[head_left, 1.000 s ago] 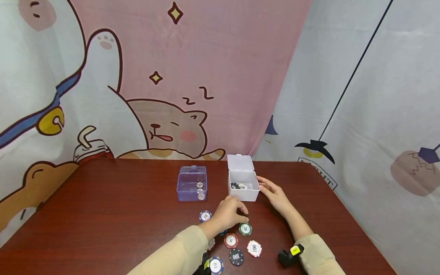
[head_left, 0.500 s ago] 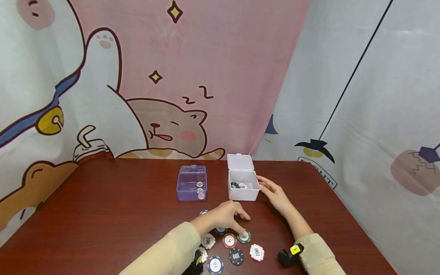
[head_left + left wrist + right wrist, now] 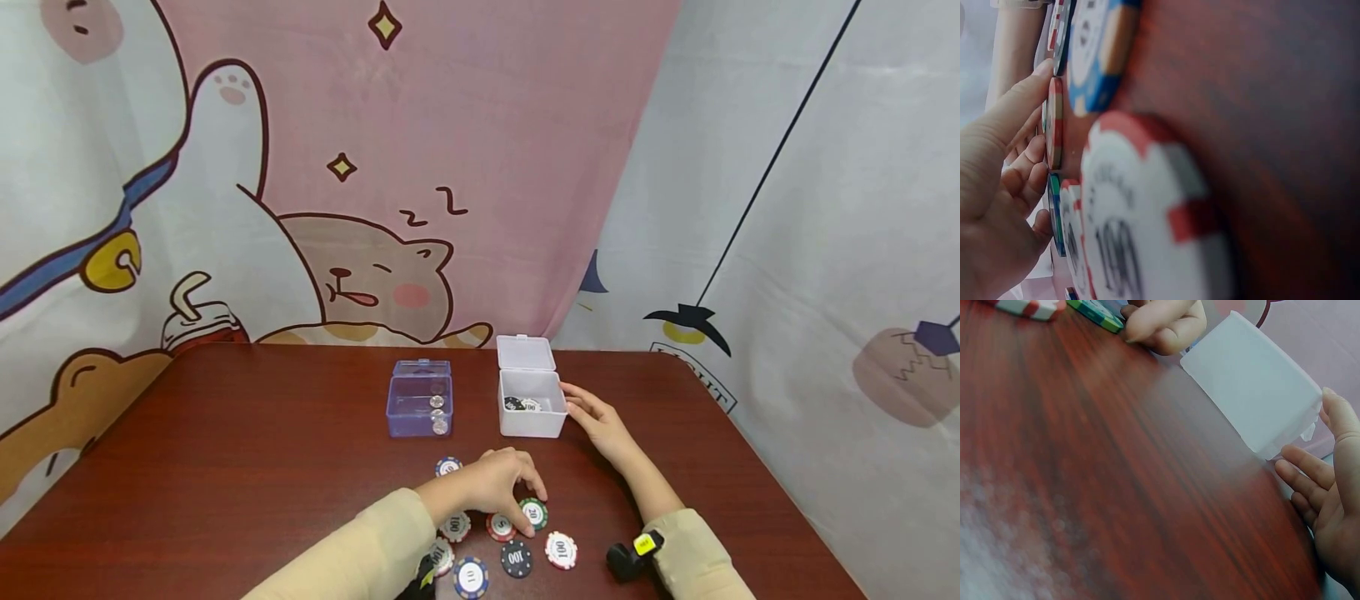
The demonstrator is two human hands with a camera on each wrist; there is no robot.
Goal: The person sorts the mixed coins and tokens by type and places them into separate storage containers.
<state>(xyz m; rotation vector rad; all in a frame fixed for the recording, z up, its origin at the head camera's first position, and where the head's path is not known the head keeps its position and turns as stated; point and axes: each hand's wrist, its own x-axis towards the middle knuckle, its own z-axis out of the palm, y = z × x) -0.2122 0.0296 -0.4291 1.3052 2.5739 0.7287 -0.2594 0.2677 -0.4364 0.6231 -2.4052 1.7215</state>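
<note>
Green-rimmed poker chip (image 3: 534,514), flat on a red-brown desk (image 3: 262,458), near bottom centre of the head view. Clock directions below are read from this chip, w/ 12 pointing away from the person. It's a round disc, so no long axis to line up; what counts, I'd judge, is which side the fingers meet it from. L hand (image 3: 495,485) is by far the nearer, abt 10 o'clock, w/ thumb (image 3: 522,522) at the chip's 7 o'clock edge and index finger (image 3: 534,479) by its 1 o'clock edge. These two stand apart, chip lying btwn them. Contact's unclear: the L wrist view is blurry & mostly blocked by closer chips, so can't tell if they grip the rim or only bracket it.

Neighbours sit tight: red chip (image 3: 498,527) btwn 8 and 9, just beside, partly hidden by the thumb; black chip (image 3: 516,559) at 7; white chip w/ red edge marks (image 3: 561,550) at 5, near.

White box (image 3: 531,426), lid up, stands at 12, well apart, w/ a few chips (image 3: 514,405) inside. R hand (image 3: 600,425), at 1 and farther off, rests loosely extended fingers against that box's R wall, thumb parted from the rest. Translucent blue box (image 3: 408,427), lid up, at 10, holds silvery discs (image 3: 438,427) along its R side.
</note>
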